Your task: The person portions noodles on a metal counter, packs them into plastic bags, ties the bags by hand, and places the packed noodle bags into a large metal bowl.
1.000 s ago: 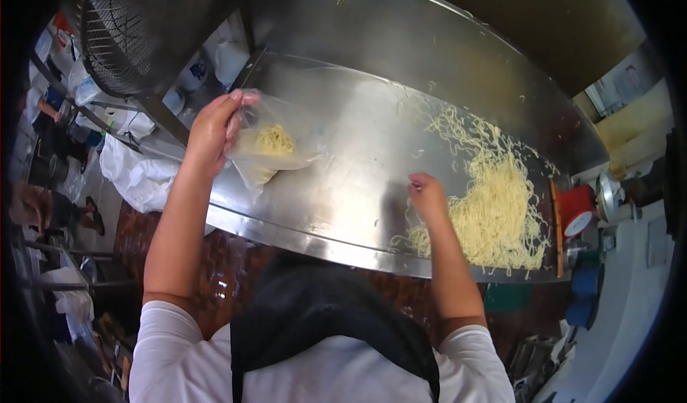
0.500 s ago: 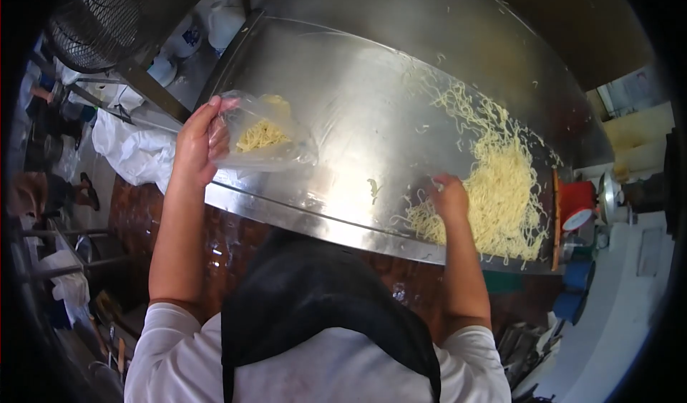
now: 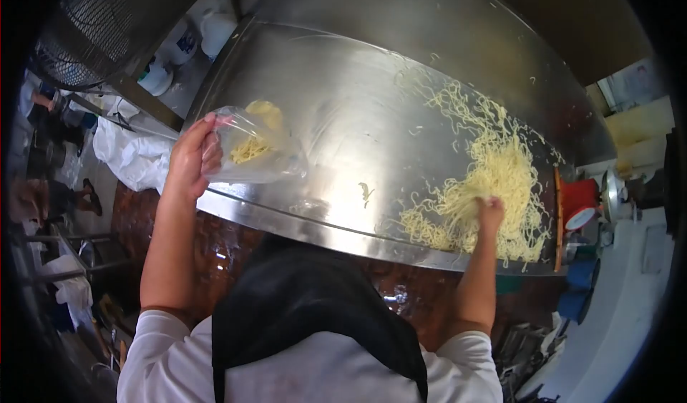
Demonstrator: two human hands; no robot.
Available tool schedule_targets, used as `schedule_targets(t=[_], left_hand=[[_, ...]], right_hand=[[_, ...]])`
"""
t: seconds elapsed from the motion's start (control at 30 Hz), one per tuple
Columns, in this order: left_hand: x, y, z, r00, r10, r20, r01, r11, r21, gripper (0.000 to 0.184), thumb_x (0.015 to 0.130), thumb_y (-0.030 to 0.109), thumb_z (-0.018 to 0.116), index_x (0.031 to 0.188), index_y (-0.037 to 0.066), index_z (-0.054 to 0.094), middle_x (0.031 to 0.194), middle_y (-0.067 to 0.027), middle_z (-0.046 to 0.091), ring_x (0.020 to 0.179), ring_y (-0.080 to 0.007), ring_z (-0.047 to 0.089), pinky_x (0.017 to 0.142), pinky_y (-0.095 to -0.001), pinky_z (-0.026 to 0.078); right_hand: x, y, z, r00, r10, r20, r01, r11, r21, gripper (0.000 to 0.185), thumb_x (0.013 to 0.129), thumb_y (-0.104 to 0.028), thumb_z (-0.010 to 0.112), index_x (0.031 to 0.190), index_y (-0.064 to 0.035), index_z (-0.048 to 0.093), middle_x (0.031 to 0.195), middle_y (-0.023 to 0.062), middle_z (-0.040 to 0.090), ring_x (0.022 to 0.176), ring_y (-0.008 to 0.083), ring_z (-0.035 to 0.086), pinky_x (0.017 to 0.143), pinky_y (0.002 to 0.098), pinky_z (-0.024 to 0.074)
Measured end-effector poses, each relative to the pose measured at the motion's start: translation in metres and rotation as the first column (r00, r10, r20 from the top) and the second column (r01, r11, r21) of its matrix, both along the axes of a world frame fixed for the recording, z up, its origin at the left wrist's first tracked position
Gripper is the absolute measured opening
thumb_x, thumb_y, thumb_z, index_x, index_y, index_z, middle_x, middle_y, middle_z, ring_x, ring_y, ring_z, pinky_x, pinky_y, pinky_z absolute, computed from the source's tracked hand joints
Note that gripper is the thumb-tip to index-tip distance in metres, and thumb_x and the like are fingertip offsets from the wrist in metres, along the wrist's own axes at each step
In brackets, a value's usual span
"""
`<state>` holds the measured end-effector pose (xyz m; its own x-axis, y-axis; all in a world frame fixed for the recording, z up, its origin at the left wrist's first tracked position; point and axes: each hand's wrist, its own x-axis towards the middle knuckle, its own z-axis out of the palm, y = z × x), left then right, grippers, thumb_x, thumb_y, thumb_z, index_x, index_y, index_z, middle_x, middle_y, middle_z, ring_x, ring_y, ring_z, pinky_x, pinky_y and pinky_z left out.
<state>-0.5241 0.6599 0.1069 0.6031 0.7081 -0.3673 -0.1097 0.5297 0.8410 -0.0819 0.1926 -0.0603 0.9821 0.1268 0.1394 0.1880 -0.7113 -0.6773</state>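
Observation:
A clear plastic bag (image 3: 275, 161) with some yellow noodles inside hangs from my left hand (image 3: 194, 156), whose fingers are closed on its edge over the left part of the metal table. My right hand (image 3: 491, 213) is at the big pile of noodles (image 3: 509, 177) on the right, fingers closed on some strands that fan out to the left. Loose strands lie scattered around the pile on the steel surface.
A wire fan guard (image 3: 96, 27) is at the upper left, near white jugs (image 3: 216, 32). White plastic sacking (image 3: 129, 152) lies left of the metal table (image 3: 322, 109). A wooden strip (image 3: 557, 220) and a red container (image 3: 578, 201) border the right end. Part of another person shows far left.
My right hand has moved right into the noodle pile and has taken hold of some strands. My left hand, with the bag, has shifted slightly left and down.

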Motion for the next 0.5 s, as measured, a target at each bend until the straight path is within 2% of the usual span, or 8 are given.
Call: schedule_targets(t=[0.03,0.1,0.17,0.23,0.27,0.37,0.43,0.5], left_hand=[[0.002,0.000,0.003,1.000,-0.008,-0.005,0.008,1.000,0.010,0.031,0.096,0.032,0.049,0.100,0.004,0.062,0.046,0.0065,0.031,0.035,-0.0047,0.024,0.034,-0.0215,0.017],[0.003,-0.001,0.005,1.000,-0.023,-0.017,0.024,0.999,0.022,0.030,0.097,0.032,0.048,0.100,0.006,0.062,0.045,0.0065,0.031,0.034,-0.0046,0.023,0.034,-0.0205,0.017],[0.002,-0.003,0.006,1.000,-0.004,-0.018,0.004,1.000,0.023,0.031,0.097,0.033,0.047,0.100,0.005,0.062,0.045,0.0067,0.030,0.034,-0.0046,0.022,0.034,-0.0206,0.017],[0.001,-0.005,0.005,1.000,0.024,-0.021,-0.023,0.999,0.024,0.032,0.097,0.033,0.047,0.100,0.005,0.061,0.045,0.0069,0.030,0.034,-0.0045,0.022,0.034,-0.0205,0.016],[0.000,-0.006,0.004,0.999,0.039,-0.025,-0.039,0.999,0.024,0.032,0.097,0.033,0.047,0.100,0.005,0.061,0.045,0.0069,0.030,0.034,-0.0044,0.022,0.034,-0.0205,0.016],[-0.003,-0.007,0.001,0.999,0.047,-0.008,-0.047,0.999,0.006,0.032,0.097,0.034,0.047,0.100,0.005,0.061,0.045,0.0069,0.030,0.034,-0.0043,0.022,0.034,-0.0205,0.017],[-0.002,-0.008,0.001,0.998,0.064,-0.004,-0.064,0.998,-0.008,0.032,0.097,0.034,0.047,0.101,0.005,0.061,0.044,0.0070,0.030,0.034,-0.0043,0.023,0.034,-0.0206,0.017],[-0.001,-0.011,0.001,0.995,0.100,-0.025,-0.100,0.995,-0.011,0.033,0.097,0.034,0.047,0.101,0.005,0.061,0.044,0.0070,0.030,0.034,-0.0044,0.023,0.034,-0.0207,0.017]], right_hand=[[0.014,-0.001,0.031,0.991,-0.083,-0.109,0.096,0.988,0.117,0.027,0.071,-0.015,0.078,0.088,-0.0042,0.060,0.081,0.0059,0.062,0.071,0.0140,0.055,0.065,0.0302,0.0466],[0.046,-0.014,0.069,0.966,-0.236,0.101,0.222,0.966,0.131,0.030,0.075,-0.017,0.076,0.092,-0.0012,0.058,0.082,0.0048,0.063,0.068,0.0123,0.055,0.061,0.0279,0.0466],[0.079,-0.040,0.093,0.959,-0.258,0.118,0.205,0.918,0.341,0.039,0.077,-0.018,0.075,0.105,0.0036,0.057,0.094,0.0091,0.064,0.082,0.0174,0.060,0.073,0.0300,0.0482],[0.073,-0.034,0.118,0.831,-0.236,0.503,0.228,0.970,0.079,0.052,0.077,-0.021,0.074,0.117,0.0057,0.054,0.114,0.0160,0.061,0.104,0.0245,0.058,0.089,0.0334,0.0448],[0.072,-0.035,0.126,0.852,-0.259,0.455,0.330,0.940,-0.083,0.057,0.077,-0.023,0.074,0.123,0.0038,0.053,0.128,0.0207,0.053,0.119,0.0315,0.051,0.099,0.0362,0.0394],[0.056,-0.034,0.105,0.929,-0.133,0.345,0.245,0.920,-0.306,0.053,0.076,-0.022,0.073,0.121,-0.0006,0.056,0.127,0.0211,0.054,0.119,0.0335,0.050,0.100,0.0373,0.0391],[0.024,-0.010,0.080,0.993,-0.018,0.118,0.065,0.910,-0.409,0.047,0.075,-0.020,0.072,0.118,-0.0050,0.060,0.125,0.0201,0.055,0.117,0.0347,0.051,0.100,0.0383,0.0400],[-0.002,0.009,0.061,0.984,0.161,0.078,-0.114,0.899,-0.424,0.037,0.078,-0.017,0.069,0.113,-0.0066,0.064,0.122,0.0198,0.057,0.116,0.0336,0.052,0.099,0.0389,0.0413]])
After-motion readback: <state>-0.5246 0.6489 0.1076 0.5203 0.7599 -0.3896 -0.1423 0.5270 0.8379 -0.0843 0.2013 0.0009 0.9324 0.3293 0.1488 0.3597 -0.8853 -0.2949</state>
